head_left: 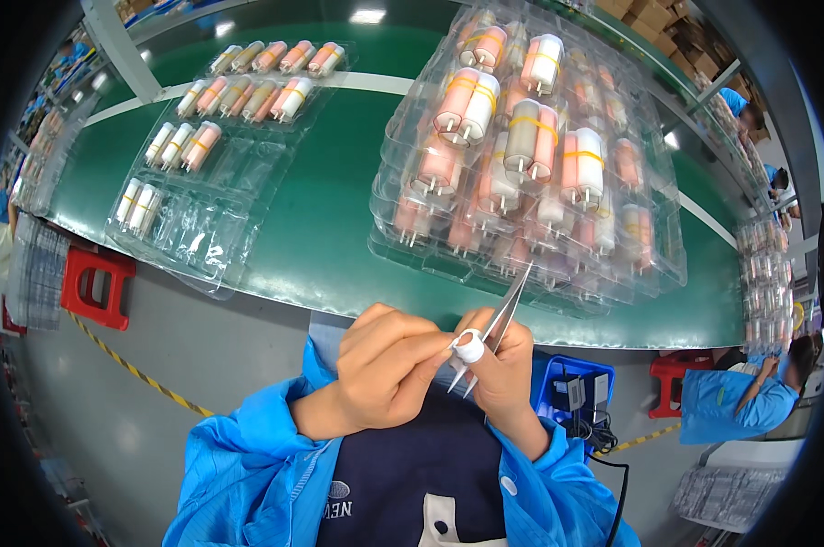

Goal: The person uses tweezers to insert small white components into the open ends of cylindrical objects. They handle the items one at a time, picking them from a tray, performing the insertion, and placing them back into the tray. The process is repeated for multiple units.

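My left hand (385, 360) and my right hand (503, 365) meet close to my chest, below the green table edge. A small white ring-shaped part (468, 346) is pinched between the fingers of both hands. My right hand also holds metal tweezers (506, 313), their tips pointing up toward the stack of clear trays (530, 155). That stack holds bundles of pink, white and grey tubes bound with yellow bands.
A clear blister tray (216, 155) on the green table (330, 210), at the left, is partly filled with pink and white tubes. A red stool (96, 285) stands at the left. A blue bin (571, 392) with cables sits by my right elbow. Another person in blue (740, 397) works at the right.
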`<state>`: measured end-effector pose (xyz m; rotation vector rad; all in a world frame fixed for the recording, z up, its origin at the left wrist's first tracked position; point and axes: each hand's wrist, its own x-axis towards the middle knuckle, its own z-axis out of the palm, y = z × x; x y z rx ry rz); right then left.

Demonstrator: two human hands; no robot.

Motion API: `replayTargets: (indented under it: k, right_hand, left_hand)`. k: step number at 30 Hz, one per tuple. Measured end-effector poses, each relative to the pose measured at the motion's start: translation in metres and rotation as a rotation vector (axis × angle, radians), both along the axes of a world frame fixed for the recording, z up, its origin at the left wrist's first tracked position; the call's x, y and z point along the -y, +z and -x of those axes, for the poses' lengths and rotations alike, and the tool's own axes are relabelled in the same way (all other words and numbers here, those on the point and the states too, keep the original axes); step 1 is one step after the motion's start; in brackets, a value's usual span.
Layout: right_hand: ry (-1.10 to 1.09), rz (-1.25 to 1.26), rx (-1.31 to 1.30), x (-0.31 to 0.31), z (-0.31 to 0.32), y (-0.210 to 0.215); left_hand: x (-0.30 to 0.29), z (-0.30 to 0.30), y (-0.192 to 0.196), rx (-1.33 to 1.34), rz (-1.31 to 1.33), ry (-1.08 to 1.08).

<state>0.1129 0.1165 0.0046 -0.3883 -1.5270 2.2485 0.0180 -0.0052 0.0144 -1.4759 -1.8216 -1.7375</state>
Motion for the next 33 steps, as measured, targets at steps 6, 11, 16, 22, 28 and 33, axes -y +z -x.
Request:
replayTargets:
  k: [6, 11, 16, 22, 28, 33]
  right_hand:
    - [-0.060, -0.019, 0.077, 0.012, -0.002, 0.000]
    - [0.035, 0.117, 0.101, 0.015, 0.002, 0.004]
    - [-0.078, -0.172, 0.119, 0.027, 0.007, -0.004]
    - [-0.170, -0.743, 0.086, 0.028, 0.013, -0.025]
    - [-0.150, -1.089, 0.059, 0.027, 0.016, -0.018]
    - [-0.146, -1.213, -0.050, 0.019, 0.018, -0.009]
  left_hand:
    - [-0.002, 0.001, 0.000, -0.056, 0.085, 0.031]
    - [0.010, 0.004, -0.003, 0.020, 0.129, -0.028]
    - [0.023, -0.003, -0.006, 0.318, 0.147, -0.097]
    - [0.031, -0.003, -0.012, 0.544, 0.254, -0.028]
    - [0.039, -0.004, -0.011, 0.597, 0.215, 0.006]
    - [0.039, 0.010, 0.020, 0.428, 0.257, -0.022]
